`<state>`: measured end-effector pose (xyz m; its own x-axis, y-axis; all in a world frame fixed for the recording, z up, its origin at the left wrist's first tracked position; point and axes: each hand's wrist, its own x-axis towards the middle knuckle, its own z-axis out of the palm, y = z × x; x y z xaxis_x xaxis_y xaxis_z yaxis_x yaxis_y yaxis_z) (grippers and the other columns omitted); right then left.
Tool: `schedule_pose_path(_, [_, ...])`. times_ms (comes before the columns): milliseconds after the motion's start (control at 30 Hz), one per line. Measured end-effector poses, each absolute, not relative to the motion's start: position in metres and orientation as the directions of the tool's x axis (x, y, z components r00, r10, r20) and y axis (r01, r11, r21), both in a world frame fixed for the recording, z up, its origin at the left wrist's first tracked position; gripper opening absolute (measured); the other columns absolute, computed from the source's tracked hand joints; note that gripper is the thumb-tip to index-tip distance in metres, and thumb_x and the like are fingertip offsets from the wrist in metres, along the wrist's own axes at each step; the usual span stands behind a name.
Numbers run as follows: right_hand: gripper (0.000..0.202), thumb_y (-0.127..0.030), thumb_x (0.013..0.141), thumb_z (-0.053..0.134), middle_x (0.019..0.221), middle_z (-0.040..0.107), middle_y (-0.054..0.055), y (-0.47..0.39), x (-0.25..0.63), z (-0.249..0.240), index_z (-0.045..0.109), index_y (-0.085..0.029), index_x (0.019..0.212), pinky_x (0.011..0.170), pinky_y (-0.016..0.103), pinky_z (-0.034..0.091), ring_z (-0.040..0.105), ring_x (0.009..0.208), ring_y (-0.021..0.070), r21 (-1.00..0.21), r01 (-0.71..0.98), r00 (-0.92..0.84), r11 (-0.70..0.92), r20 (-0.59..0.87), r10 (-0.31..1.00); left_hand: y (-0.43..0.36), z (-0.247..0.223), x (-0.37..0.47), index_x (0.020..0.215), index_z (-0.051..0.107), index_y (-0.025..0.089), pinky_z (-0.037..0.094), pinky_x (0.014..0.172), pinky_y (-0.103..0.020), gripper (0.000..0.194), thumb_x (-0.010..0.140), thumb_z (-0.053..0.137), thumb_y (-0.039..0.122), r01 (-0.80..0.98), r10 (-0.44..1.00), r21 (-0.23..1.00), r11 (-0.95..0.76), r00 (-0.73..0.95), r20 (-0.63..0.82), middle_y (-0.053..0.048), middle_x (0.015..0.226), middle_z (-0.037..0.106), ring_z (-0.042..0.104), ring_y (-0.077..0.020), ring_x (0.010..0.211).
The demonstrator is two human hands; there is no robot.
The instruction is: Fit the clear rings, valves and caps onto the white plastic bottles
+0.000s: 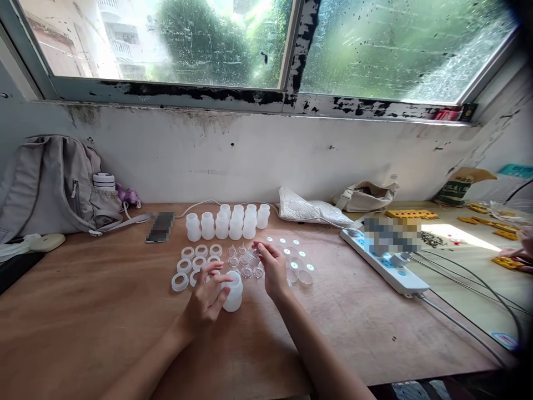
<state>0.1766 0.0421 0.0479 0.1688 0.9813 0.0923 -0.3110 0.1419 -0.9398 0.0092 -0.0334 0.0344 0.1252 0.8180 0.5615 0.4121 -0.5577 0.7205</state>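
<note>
Sunlit window (166, 44) and stained wall (200, 150) stand behind a brown wooden table (125, 328). On it, one frosted bottle (234, 295) stands upright, apart from the back group of bottles (235, 223), near the table's middle. Beside it the left hand (208, 294) is loosely open, fingers curved and tips at the bottle's side; whether they touch it I cannot tell. The right hand (270, 265) has thumb and fingertips pinched together on what looks like a small clear piece (252, 256). That piece could slip, being smooth and held only by the tips; a nudge from the left fingers could tip the unsupported bottle, or a low wrist could scatter the rings (180, 282) or clear discs (305, 277). The bottle looks milky white, rounded, open-mouthed and narrower at the neck; the piece is see-through, its outline hard to make out.
</note>
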Motion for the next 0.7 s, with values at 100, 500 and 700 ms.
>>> schedule_pose_path(100, [0.021, -0.037, 0.066, 0.062, 0.078, 0.064, 0.004, 0.042, 0.176, 0.048, 0.067, -0.019, 0.077, 0.062, 0.027, 0.037, 0.053, 0.069, 0.0159, -0.94, -0.309, 0.168, 0.142, 0.093, 0.981, -0.033, 0.042, 0.007, 0.094, 0.059, 0.024, 0.033, 0.094, -0.037, 0.02, 0.079, 0.048, 0.019, 0.441, 0.815, 0.705, -0.556, 0.122, 0.566, -0.008, 0.112, 0.043, 0.041, -0.0231, 0.11])
schedule_pose_path(500, [0.019, -0.035, 0.065, 0.061, 0.075, 0.064, 0.003, 0.044, 0.176, 0.046, 0.067, -0.019, 0.074, 0.061, 0.027, 0.037, 0.052, 0.067, 0.0149, -0.942, -0.309, 0.191, 0.131, 0.074, 0.979, -0.006, 0.115, -0.013, 0.075, 0.063, 0.022, 0.041, 0.085, -0.034, 0.011, 0.072, 0.06, 0.033, 0.613, 0.745, 0.556, -0.561, 0.08, 0.663, -0.006, 0.104, 0.049, 0.05, -0.0197, 0.093])
schedule_pose_path(700, [0.021, -0.037, 0.066, 0.06, 0.075, 0.063, 0.003, 0.046, 0.178, 0.044, 0.067, -0.018, 0.075, 0.061, 0.027, 0.037, 0.053, 0.068, 0.0156, -0.949, -0.283, 0.189, 0.139, 0.087, 0.978, 0.093, 0.205, -0.046, 0.082, 0.064, 0.015, 0.045, 0.069, -0.027, 0.031, 0.069, 0.06, 0.043, 0.748, 0.774, 0.468, -0.472, 0.097, 0.625, -0.004, 0.095, 0.056, 0.055, -0.0117, 0.07])
